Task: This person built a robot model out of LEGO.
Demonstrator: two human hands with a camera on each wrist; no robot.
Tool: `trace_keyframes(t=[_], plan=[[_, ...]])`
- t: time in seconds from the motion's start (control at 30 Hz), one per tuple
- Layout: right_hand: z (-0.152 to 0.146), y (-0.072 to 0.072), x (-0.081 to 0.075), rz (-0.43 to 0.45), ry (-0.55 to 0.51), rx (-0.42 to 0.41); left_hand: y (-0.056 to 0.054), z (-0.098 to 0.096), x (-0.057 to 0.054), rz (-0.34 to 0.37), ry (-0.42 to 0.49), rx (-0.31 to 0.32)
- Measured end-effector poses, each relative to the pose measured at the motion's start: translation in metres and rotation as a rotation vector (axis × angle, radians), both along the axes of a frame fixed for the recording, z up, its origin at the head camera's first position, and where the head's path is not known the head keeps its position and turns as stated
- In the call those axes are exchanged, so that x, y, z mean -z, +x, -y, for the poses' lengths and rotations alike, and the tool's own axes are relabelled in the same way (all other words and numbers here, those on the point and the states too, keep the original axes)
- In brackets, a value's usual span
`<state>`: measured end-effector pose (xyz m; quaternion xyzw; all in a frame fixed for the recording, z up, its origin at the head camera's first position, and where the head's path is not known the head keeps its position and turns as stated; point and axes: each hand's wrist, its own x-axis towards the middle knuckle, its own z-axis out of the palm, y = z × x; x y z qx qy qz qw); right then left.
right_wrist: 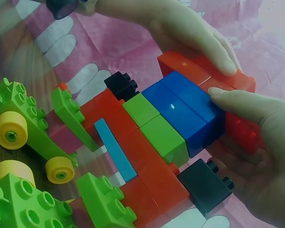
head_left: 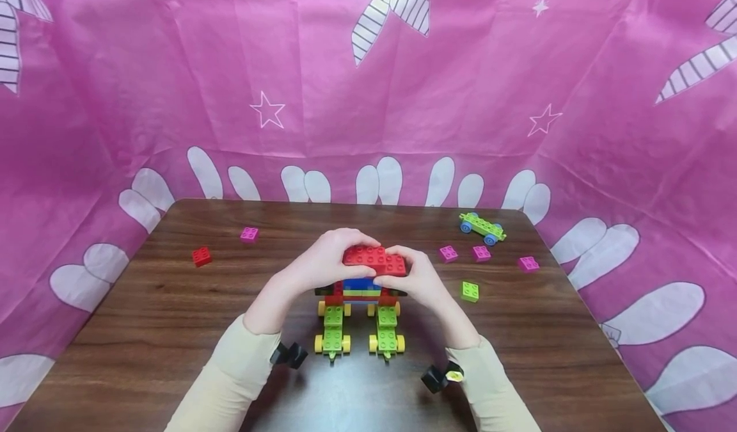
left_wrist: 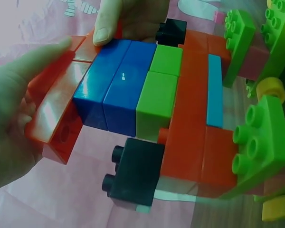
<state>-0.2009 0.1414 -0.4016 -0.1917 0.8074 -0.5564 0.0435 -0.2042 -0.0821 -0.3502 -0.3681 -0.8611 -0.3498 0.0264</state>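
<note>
Both hands are at the top of a toy-brick model on the table. My left hand [head_left: 322, 260] grips the left end of the red bricks [head_left: 391, 265], and my right hand [head_left: 425, 281] grips their right end, thumbs at the front. Underneath sit blue bricks [left_wrist: 118, 85], touching the red ones, then light green bricks [right_wrist: 164, 135]. A wider red section [left_wrist: 192, 109] lower down carries a thin light blue piece [left_wrist: 214, 90] and black bricks [left_wrist: 137, 171] at its sides. Two green bases with yellow wheels [head_left: 332, 337] support the model. Fingers behind the red bricks are partly hidden.
A red brick [head_left: 201, 256] and a pink brick [head_left: 249, 234] lie at the left on the brown table [head_left: 144, 329]. To the right are several pink bricks [head_left: 482, 253], a green brick [head_left: 469, 292] and a green wheeled base [head_left: 482, 227] with blue wheels. Pink fabric [head_left: 322, 99] hangs behind.
</note>
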Motion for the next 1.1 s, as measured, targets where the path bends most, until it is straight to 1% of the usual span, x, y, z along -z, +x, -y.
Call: trace_keyframes(t=[0.07, 0.17, 0.27, 0.33, 0.4, 0.47, 0.6, 0.67, 0.77, 0.9, 1.0, 1.07, 1.1], plan=[[0.000, -0.001, 0.000, -0.006, 0.011, 0.002, 0.001, 0.003, 0.003, -0.024, 0.009, 0.022], [-0.001, -0.002, 0.001, -0.016, 0.024, 0.003, 0.002, 0.009, 0.004, -0.042, 0.045, 0.043], [-0.002, -0.001, 0.000, -0.009, 0.040, 0.016, 0.004, 0.017, 0.003, -0.073, 0.089, 0.041], [-0.002, 0.000, -0.002, 0.000, 0.046, 0.028, 0.005, 0.023, 0.003, -0.109, 0.115, 0.029], [-0.002, 0.002, -0.004, -0.002, 0.050, 0.031, 0.006, 0.030, 0.002, -0.143, 0.141, 0.002], [-0.002, 0.003, -0.008, -0.024, 0.048, 0.025, 0.005, 0.038, 0.002, -0.173, 0.172, -0.032], [-0.001, 0.004, -0.018, -0.122, 0.045, 0.001, 0.004, 0.056, 0.003, -0.233, 0.225, -0.109], [0.000, 0.004, -0.026, -0.178, 0.049, -0.018, 0.002, 0.065, 0.005, -0.259, 0.236, -0.145], [0.003, 0.005, -0.038, -0.231, 0.061, -0.057, -0.003, 0.080, 0.007, -0.292, 0.237, -0.201], [0.010, 0.003, -0.051, -0.289, 0.135, -0.119, -0.013, 0.101, 0.012, -0.315, 0.221, -0.281], [0.016, 0.000, -0.057, -0.329, 0.224, -0.157, -0.021, 0.119, 0.016, -0.307, 0.209, -0.338], [0.019, -0.002, -0.061, -0.334, 0.280, -0.175, -0.028, 0.132, 0.021, -0.297, 0.201, -0.366], [0.020, -0.003, -0.062, -0.330, 0.304, -0.182, -0.031, 0.138, 0.023, -0.290, 0.202, -0.370]])
